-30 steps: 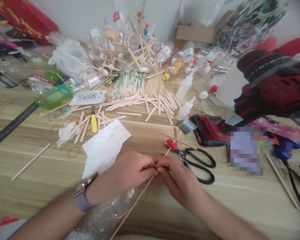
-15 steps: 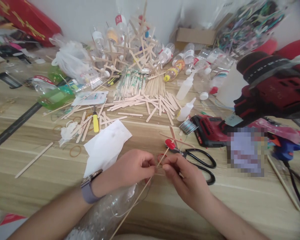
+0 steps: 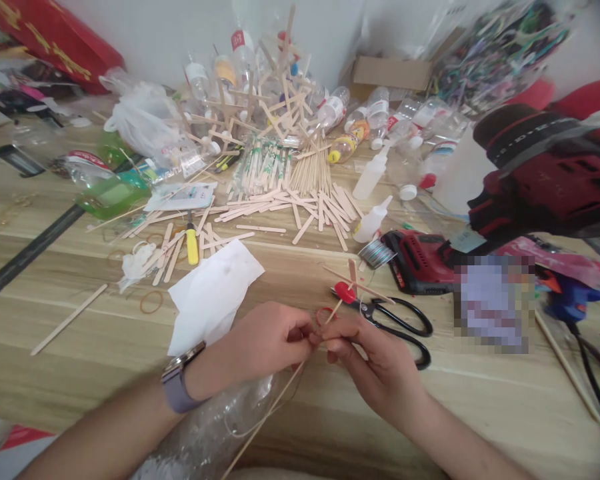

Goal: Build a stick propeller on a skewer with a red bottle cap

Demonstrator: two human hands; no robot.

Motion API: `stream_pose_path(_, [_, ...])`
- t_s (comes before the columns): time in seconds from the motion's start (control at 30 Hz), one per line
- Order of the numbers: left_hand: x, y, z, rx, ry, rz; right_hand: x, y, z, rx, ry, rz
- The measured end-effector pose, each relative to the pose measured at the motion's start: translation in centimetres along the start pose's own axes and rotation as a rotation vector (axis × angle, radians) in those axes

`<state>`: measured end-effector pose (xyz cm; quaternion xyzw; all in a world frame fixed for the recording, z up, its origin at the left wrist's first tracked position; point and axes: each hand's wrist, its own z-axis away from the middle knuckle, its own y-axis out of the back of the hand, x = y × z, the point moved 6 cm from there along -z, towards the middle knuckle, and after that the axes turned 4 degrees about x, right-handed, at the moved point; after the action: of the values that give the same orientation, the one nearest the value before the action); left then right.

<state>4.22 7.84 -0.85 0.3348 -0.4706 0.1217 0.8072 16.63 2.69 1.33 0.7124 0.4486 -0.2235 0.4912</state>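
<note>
Tabletop (image 3: 300, 267) cluttered. Red-black drill (image 3: 555, 180) at right. Clear plastic bottle (image 3: 200, 427) below left forearm. Left hand (image 3: 275, 337) pinches thin stick (image 3: 261, 423), slanting up-right from bottom edge; right hand (image 3: 380, 367), fingertips meeting left's at stick, can't tell what's gripped. Scissors (image 3: 371, 308) beyond right hand. Red piece (image 3: 345, 293) on stick's upper part.

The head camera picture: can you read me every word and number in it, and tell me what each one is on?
None is clear enough to quote.
Red item at upper left: gold marks, too blurred.
Bottle with a red label: white marks, too small.
Wrapped sticks: green print, too small.
Flat packet: print too small.
Red and black drill: pale marks, too blurred.
</note>
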Motion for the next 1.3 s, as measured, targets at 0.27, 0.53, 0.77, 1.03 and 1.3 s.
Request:
stream_pose_path(0.27, [-1.4, -0.8, -0.5, -0.116, 0.083, 0.363, 0.4, 1.4, 0.5, 0.110, 0.019, -0.125])
stream_pose_path(0.53, [-2.0, -0.2, -0.6, -0.108, 0.133, 0.405, 1.9, 0.8, 0.1, 0.074, -0.330, -0.060])
stream_pose_path(0.77, [-1.8, -0.1, -0.6, -0.136, 0.164, 0.554, 4.5, -1.4, 0.7, 0.004, -0.714, -0.460])
stream_pose_path(1.03, [-1.3, -0.4, -0.6, -0.157, 0.119, 0.592, 3.9, -2.5, 0.6, -0.130, -0.631, -0.469])
stream_pose_path(1.3, [-1.3, 0.2, -0.6, -0.103, 0.097, 0.479, 0.1, -1.3, 0.1, -0.107, 0.000, 0.108])
